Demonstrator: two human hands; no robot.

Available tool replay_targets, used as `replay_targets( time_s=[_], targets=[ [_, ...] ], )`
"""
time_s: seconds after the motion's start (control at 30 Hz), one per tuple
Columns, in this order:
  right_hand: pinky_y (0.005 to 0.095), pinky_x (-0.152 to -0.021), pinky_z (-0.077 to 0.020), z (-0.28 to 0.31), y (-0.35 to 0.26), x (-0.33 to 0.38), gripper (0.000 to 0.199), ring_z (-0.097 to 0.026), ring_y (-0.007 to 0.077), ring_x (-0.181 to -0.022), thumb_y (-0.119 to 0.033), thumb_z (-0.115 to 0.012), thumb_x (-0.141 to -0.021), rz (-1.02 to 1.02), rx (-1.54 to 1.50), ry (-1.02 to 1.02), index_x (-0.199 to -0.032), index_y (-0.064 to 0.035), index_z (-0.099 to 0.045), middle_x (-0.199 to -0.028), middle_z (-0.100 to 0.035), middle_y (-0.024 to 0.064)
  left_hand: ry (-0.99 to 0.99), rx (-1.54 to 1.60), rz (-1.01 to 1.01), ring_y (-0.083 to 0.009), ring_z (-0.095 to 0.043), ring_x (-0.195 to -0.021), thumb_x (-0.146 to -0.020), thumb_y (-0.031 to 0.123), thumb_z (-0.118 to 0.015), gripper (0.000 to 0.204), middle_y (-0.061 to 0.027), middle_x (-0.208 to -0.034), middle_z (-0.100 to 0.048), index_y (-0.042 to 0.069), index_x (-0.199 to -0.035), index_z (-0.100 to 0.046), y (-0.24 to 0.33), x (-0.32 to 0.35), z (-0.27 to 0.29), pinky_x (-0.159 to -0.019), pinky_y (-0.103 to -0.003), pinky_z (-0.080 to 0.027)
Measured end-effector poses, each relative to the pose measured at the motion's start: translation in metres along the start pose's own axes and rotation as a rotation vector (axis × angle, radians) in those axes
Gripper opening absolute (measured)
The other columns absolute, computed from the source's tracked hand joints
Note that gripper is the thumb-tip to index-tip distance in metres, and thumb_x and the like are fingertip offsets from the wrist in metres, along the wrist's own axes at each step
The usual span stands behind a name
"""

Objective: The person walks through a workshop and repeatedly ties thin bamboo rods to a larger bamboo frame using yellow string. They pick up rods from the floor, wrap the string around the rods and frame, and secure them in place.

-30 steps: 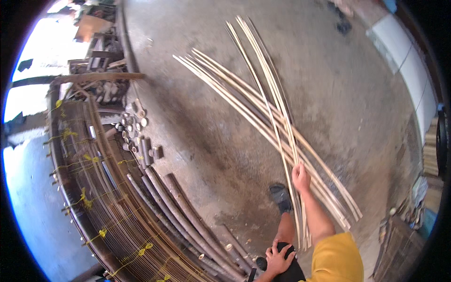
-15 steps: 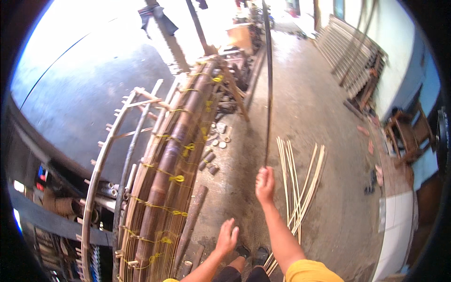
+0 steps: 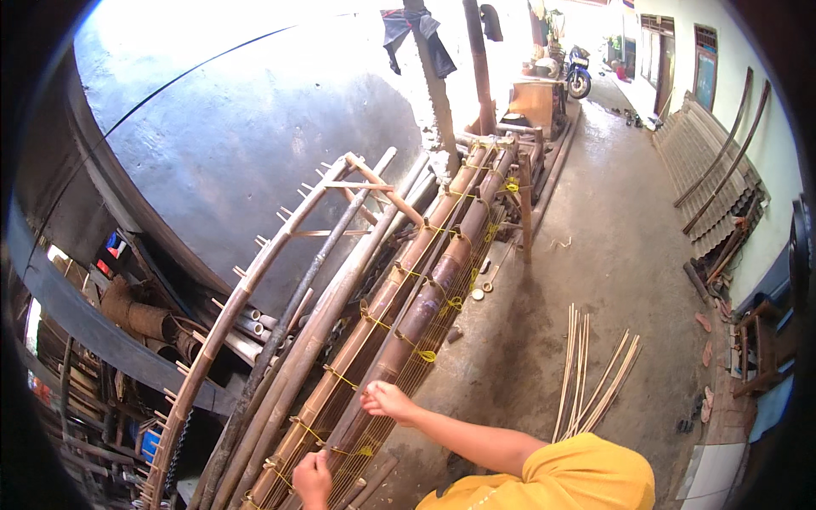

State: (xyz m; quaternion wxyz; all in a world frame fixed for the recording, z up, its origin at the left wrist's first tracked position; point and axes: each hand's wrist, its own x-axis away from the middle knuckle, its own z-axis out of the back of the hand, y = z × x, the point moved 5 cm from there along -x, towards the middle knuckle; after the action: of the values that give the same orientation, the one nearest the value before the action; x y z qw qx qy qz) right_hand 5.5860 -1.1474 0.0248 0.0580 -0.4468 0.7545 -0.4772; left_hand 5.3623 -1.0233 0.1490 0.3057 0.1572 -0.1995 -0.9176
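My right hand (image 3: 389, 401) reaches across to the bamboo rack and is closed, fingertips pinched on a long thin dark strip (image 3: 414, 308). The strip lies lengthwise between two thick bamboo poles, a lighter one (image 3: 374, 314) and a dark brown one (image 3: 448, 270). Nearer to me, my left hand (image 3: 313, 480) is curled into a fist beside the near part of these poles; what it holds, if anything, is hidden. Yellow cord (image 3: 427, 355) is tied round the poles at intervals, with bows on the right over rows of thin slats.
A curved bamboo frame with pegs (image 3: 289, 223) and long poles stand to the left. Pale bamboo strips (image 3: 586, 374) lie on the concrete floor at right. Corrugated sheets (image 3: 710, 161) lean against the right wall; a motorbike (image 3: 579, 72) stands far ahead.
My right hand has come down and left, bringing the upright dark strip onto the bamboo rack. My open left hand has moved left and closed. The view has turned left.
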Motion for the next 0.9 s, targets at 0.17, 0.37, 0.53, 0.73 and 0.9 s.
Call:
replay_targets(
  time_s=[0.17,0.37,0.53,0.73,0.9],
  targets=[
    [0.0313,-0.080,-0.0542,0.123,-0.005,0.018,0.039,-0.065,0.0127,-0.094,-0.043,-0.054,-0.101,-0.192,0.272,-0.123,-0.124,-0.0127,-0.061,-0.111,-0.066,0.0050,-0.213,-0.207,0.149,-0.0453,-0.064,-0.080,-0.095,0.039,-0.061,0.040,-0.0254,-0.082,-0.066,0.001,-0.085,-0.069,-0.077,-0.045,-0.014,-0.071,-0.051,-0.049],
    [0.0276,-0.076,-0.0526,0.348,-0.077,0.064,0.030,-0.064,0.0108,-0.086,-0.033,-0.054,-0.102,-0.202,0.218,0.301,-0.116,-0.0093,-0.064,-0.102,-0.067,0.0027,-0.173,-0.506,0.491,-0.0453,-0.065,-0.097,-0.091,0.031,-0.064,0.031,-0.0256,-0.101,-0.069,0.003,-0.102,-0.072,-0.067,-0.095,-0.068,-0.085,-0.053,-0.050],
    [0.0270,-0.072,-0.0522,0.481,-0.154,0.083,0.026,-0.061,0.0081,-0.080,-0.031,-0.054,-0.101,-0.189,0.203,0.438,-0.111,-0.0092,-0.065,-0.098,-0.068,0.0027,-0.065,-0.205,0.110,-0.0468,-0.064,-0.096,-0.094,0.030,-0.060,0.035,-0.0290,-0.100,-0.068,-0.002,-0.104,-0.069,0.177,-0.205,-0.175,-0.084,-0.050,-0.051],
    [0.0246,-0.071,-0.0515,0.557,-0.291,0.043,0.025,-0.061,0.0085,-0.079,-0.028,-0.050,-0.104,-0.067,0.322,0.334,-0.111,-0.0073,-0.062,-0.097,-0.067,0.0030,-0.364,0.122,-0.115,-0.0390,-0.062,-0.117,-0.094,0.036,-0.061,0.047,-0.0263,-0.123,-0.064,0.001,-0.125,-0.065,0.464,-0.332,-0.305,-0.100,-0.043,-0.047],
    [0.0245,-0.072,-0.0514,0.587,-0.375,-0.010,0.023,-0.060,0.0087,-0.078,-0.026,-0.050,-0.105,0.022,0.256,0.324,-0.110,-0.0069,-0.062,-0.097,-0.068,0.0031,-0.285,0.113,-0.334,-0.0397,-0.061,-0.117,-0.094,0.030,-0.060,0.042,-0.0244,-0.125,-0.063,0.007,-0.130,-0.063,0.586,-0.434,-0.407,-0.100,-0.042,-0.048]
  ],
)
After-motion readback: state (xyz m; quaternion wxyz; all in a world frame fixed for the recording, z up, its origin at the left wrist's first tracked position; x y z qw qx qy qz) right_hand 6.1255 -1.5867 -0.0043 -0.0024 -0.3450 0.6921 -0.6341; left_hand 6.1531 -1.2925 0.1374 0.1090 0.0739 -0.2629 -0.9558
